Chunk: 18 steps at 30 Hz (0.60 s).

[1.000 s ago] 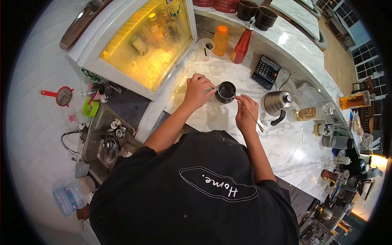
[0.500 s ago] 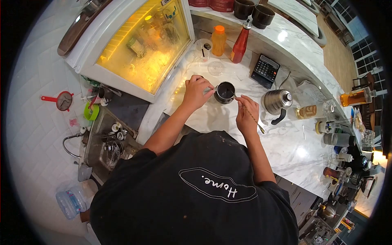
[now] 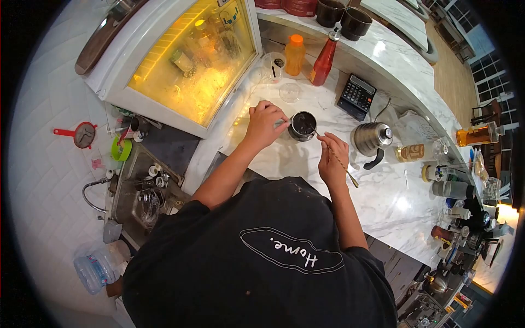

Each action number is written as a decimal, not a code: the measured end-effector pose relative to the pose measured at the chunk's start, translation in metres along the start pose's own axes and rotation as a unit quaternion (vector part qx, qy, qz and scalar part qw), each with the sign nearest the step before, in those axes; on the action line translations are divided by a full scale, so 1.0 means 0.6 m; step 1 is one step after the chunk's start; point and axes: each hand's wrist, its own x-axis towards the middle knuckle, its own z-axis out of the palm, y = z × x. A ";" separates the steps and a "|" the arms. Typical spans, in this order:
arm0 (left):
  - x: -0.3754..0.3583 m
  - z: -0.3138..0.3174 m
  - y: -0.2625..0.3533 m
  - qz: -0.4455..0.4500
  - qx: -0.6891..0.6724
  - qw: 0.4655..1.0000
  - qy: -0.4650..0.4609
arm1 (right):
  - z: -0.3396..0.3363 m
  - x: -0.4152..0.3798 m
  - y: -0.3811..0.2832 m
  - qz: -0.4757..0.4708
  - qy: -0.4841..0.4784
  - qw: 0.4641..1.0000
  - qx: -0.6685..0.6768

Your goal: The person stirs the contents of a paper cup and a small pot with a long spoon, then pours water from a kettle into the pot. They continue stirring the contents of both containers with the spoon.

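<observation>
A small metal cup [image 3: 296,134] with dark liquid inside stands on the marble counter [image 3: 284,161]. My left hand [image 3: 266,124] is closed at its left side, thumb and fingers pinching what looks like its handle. In my right hand [image 3: 334,158] is a long bar spoon [image 3: 343,164] with a twisted shaft, held at a slant. The spoon's lower end reaches over the rim into the cup; its tip is hidden in the dark liquid. A clear round lid [image 3: 290,93] lies just beyond the cup.
A steel gooseneck kettle [image 3: 371,138] and a calculator [image 3: 357,97] stand to the right. Behind are a red bottle [image 3: 325,59], an orange bottle [image 3: 295,57] and a plastic cup [image 3: 272,69]. A lit display case [image 3: 188,63] and a sink [image 3: 131,188] are at left.
My right hand has shifted slightly right and down with the bar spoon, whose angle over the cup has changed a little. My left hand stays at the cup.
</observation>
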 end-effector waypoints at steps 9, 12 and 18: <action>0.004 -0.004 0.003 -0.001 0.000 1.000 -0.007 | 0.002 0.012 -0.019 -0.026 -0.019 0.999 -0.008; 0.008 -0.003 0.000 0.001 -0.002 1.000 -0.005 | 0.004 0.005 0.000 0.013 0.005 1.000 -0.012; 0.006 -0.006 0.004 -0.008 0.002 1.000 -0.019 | -0.004 0.000 -0.013 -0.028 -0.029 0.999 0.005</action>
